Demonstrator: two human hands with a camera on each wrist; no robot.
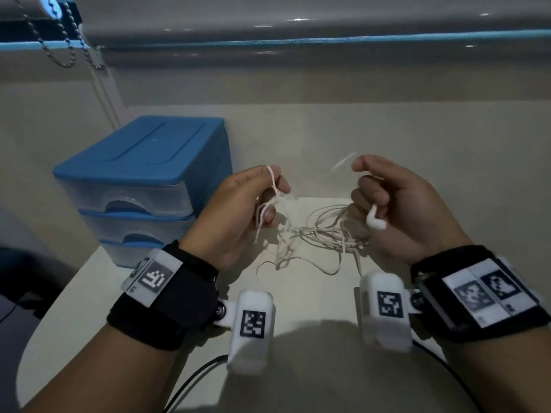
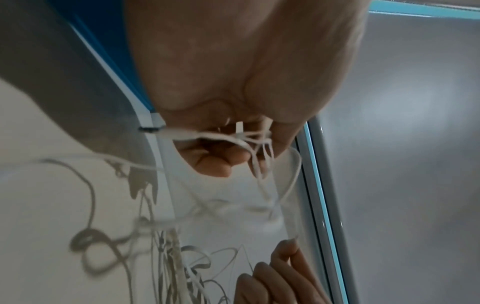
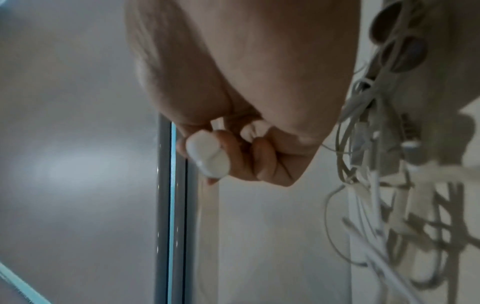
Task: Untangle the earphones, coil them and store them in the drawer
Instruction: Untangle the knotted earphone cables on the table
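while both hands are raised, left hand (image 1: 243, 201) fingers pinching earphones (image 1: 316, 231) cord, right hand (image 1: 396, 210) curled round earbud (image 1: 376, 220)

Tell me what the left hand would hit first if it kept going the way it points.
Probably nothing close: the left hand, gripping the tangled earphone cord, points ahead across bare tabletop toward the back wall. The blue drawer unit sits off to its left. Depth is uncertain.

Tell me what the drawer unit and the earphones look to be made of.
Drawer unit: moulded plastic, opaque blue frame and top with a slight sheen, see-through drawer fronts. Earphones: thin white cable, probably rubbery plastic since it loops limply; the earbud looks like glossy hard white plastic.
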